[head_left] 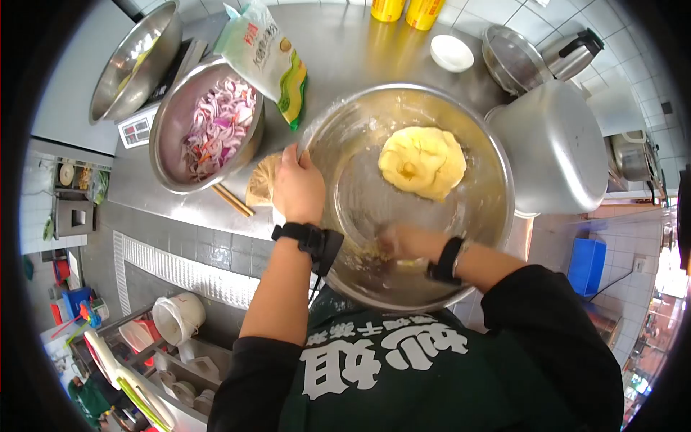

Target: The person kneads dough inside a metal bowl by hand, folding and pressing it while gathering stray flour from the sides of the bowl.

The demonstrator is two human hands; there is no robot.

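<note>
A large metal bowl [338,165] stands in front of me with a lump of yellow dough [423,162] in its far right part. At the bowl's left side my left hand [299,187] is closed on the rim. My right hand [410,243] is inside, low at the near wall, its fingers smeared by motion. Beside those fingers, crumbly dough scraps [367,252] cling to the metal. Whether the right hand holds any of them cannot be made out. The lump lies apart from both hands.
Left of the bowl are sliced red onions [223,126] in a metal basin [162,155], chopsticks [233,200], a brown bag [263,180] and a green-white packet [263,57]. A big metal pot [554,151] stands right. Behind are a white bowl [452,54] and yellow cans [423,11].
</note>
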